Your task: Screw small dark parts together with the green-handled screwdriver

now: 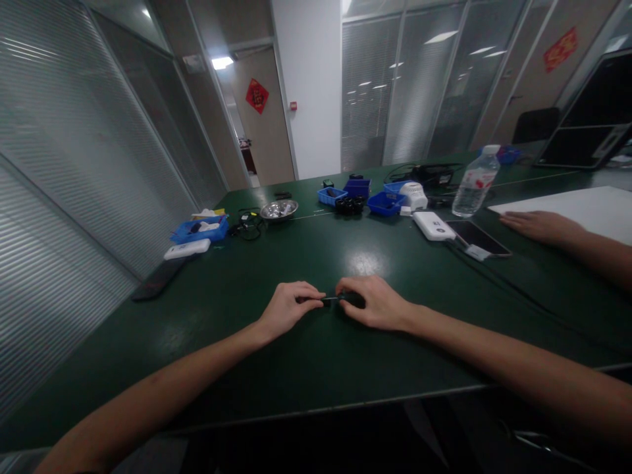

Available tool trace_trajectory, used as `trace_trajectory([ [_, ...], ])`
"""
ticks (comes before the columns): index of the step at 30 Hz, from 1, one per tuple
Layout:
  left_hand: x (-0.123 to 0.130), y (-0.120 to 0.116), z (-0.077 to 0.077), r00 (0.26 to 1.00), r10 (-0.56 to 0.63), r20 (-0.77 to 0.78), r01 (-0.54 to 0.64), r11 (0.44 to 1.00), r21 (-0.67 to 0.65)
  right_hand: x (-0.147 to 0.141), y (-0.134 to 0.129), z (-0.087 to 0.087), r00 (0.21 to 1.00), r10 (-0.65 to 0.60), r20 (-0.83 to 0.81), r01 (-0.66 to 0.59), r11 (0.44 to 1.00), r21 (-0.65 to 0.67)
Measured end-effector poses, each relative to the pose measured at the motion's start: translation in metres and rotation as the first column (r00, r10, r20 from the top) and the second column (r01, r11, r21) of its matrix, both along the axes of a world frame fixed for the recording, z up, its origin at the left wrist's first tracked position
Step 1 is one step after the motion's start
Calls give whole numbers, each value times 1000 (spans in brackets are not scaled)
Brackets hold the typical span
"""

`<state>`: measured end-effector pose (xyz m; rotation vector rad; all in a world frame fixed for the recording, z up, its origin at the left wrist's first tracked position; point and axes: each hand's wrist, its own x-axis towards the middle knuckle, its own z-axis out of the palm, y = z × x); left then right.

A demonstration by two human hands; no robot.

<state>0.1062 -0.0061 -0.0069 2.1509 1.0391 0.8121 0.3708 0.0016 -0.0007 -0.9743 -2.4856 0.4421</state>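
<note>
Close together over the green table (237, 368), both my hands are closed on small things. My right hand (379, 303) grips the dark handle of a screwdriver (355, 300), whose thin metal shaft (332, 298) points left. My left hand (289, 308) pinches a small black part (326, 303) between thumb and fingers, at the tip of the shaft. The fingers hide most of this part, so its kind does not show. Whether the tip sits in the part or only touches it, I cannot tell.
Beyond my hands stand a metal bowl (279, 210), blue trays (386, 204) and a blue bin (200, 230). To the right are a white power bank (433, 226), a phone (476, 237), a water bottle (475, 184) and another person's hand (540, 226) on a white sheet (587, 204).
</note>
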Motion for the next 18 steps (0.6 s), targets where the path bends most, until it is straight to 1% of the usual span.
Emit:
trace_trajectory([
  [5, 0, 1, 0, 999, -21, -38, 21, 1000, -10, -3, 0, -5, 1000, 1, 0, -1, 1000, 15],
  [7, -1, 2, -2, 999, -17, -43, 16, 999, -29, -3, 1, -6, 1000, -22, -18, 22, 1000, 18],
  [10, 0, 5, -5, 1000, -3, -7, 2, 997, -81, -1, 5, -5, 996, -81, -38, 82, 996, 21],
  [13, 1, 5, -5, 1000, 19, 6, -19, 994, -111, 4, 11, -3, 986, -167, -11, 167, 986, 8],
  [15, 1, 3, -3, 1000, 22, -22, -24, 994, -104, 7, 15, -3, 973, -233, 8, 233, 972, -8],
  [18, 1, 0, -1, 997, 9, -82, -13, 999, -49, 11, 21, -5, 953, -304, 21, 304, 953, -15],
])
